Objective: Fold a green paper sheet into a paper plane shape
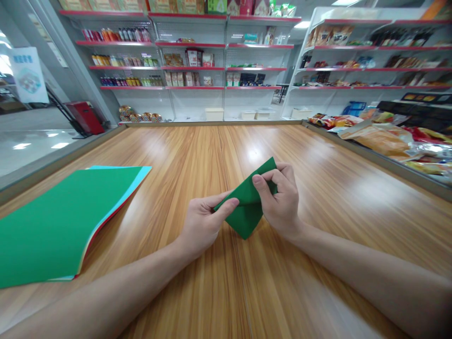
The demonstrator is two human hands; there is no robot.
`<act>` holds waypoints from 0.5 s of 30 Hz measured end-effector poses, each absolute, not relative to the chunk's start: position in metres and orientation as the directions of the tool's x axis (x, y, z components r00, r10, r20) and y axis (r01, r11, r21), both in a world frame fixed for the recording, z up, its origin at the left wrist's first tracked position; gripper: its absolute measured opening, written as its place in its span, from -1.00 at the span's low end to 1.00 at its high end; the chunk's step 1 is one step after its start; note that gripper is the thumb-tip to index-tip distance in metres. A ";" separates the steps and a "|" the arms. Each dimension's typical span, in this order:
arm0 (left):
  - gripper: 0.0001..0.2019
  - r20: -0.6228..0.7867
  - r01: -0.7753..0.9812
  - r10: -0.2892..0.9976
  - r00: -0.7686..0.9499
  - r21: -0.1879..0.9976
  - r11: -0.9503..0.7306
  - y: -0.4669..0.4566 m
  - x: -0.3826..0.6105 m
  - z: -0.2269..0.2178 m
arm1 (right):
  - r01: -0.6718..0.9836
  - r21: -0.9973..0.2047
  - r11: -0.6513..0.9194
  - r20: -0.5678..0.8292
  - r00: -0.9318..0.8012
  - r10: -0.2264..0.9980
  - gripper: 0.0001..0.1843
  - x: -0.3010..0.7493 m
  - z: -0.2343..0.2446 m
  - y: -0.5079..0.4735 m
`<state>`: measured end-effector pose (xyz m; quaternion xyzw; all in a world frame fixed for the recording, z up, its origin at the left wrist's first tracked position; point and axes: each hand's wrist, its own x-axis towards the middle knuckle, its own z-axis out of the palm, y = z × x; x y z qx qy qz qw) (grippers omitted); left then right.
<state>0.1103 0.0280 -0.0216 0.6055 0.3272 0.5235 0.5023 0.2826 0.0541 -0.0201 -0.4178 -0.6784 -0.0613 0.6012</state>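
Observation:
A folded piece of green paper is held between both hands above the middle of the table, one corner pointing down toward me and another up to the right. My left hand pinches its left corner, thumb on top and the fingers partly hidden behind. On the right side, my right hand grips the upper edge between thumb and bent fingers. A fold line crosses the paper between the two thumbs. To the left lies a stack of coloured paper sheets, green on top, with light blue and red edges showing beneath.
The wood-grain table has a raised rim. Snack packets are heaped beyond its right edge. Shelves of bottles and boxes stand behind. At the far left are a red box and a sign.

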 end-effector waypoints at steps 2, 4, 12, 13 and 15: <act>-0.76 0.318 -0.125 0.920 0.229 0.947 -0.296 0.027 0.112 -0.022 | 0.637 -0.418 0.647 0.868 0.071 0.491 -0.80 0.283 -0.020 0.053; -0.77 0.325 -0.115 0.919 0.223 0.945 -0.306 0.026 0.112 -0.023 | 0.636 -0.412 0.653 0.871 0.064 0.487 -0.80 0.283 -0.020 0.053; -0.77 0.327 -0.107 0.921 0.211 0.945 -0.310 0.026 0.111 -0.023 | 0.644 -0.405 0.649 0.869 0.053 0.491 -0.81 0.284 -0.020 0.052; -0.77 0.325 -0.109 0.922 0.210 0.945 -0.309 0.026 0.111 -0.023 | 0.644 -0.406 0.648 0.868 0.051 0.493 -0.81 0.284 -0.020 0.052; -0.77 0.320 -0.108 0.925 0.207 0.947 -0.303 0.026 0.112 -0.023 | 0.642 -0.408 0.649 0.867 0.049 0.496 -0.81 0.284 -0.020 0.053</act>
